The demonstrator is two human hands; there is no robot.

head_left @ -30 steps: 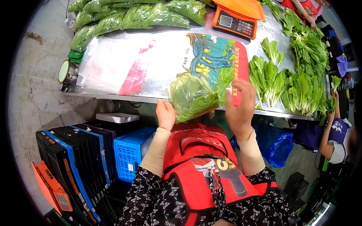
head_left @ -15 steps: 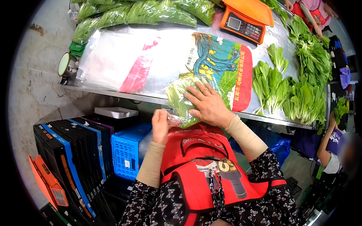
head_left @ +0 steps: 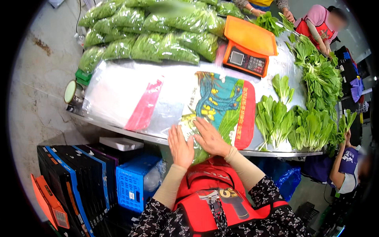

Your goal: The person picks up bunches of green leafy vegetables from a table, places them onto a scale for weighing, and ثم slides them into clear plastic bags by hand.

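A clear plastic bag of leafy greens [head_left: 200, 155] lies at the near table edge, partly over a printed sack [head_left: 245, 114]. My left hand [head_left: 181, 148] rests flat on the bag's left side, fingers stretched out. Beside it my right hand [head_left: 212, 138] presses on the bag's right side, its fingers also extended and a little apart. The two hands cover much of the bag. Left of them lies a stack of flat clear plastic bags [head_left: 112, 93] with a pink-red band.
Filled bags of greens [head_left: 146, 47] are piled at the back left, beside an orange scale [head_left: 249, 43]. Loose greens [head_left: 276, 122] lie at right. Black crates [head_left: 79, 170] and a blue crate [head_left: 130, 183] stand below the table. Other people work at the far side and right.
My left hand has moved from the bag's lower left end up onto its top and opened flat. My right hand stays on the bag. The view has tilted to show more of the far table.
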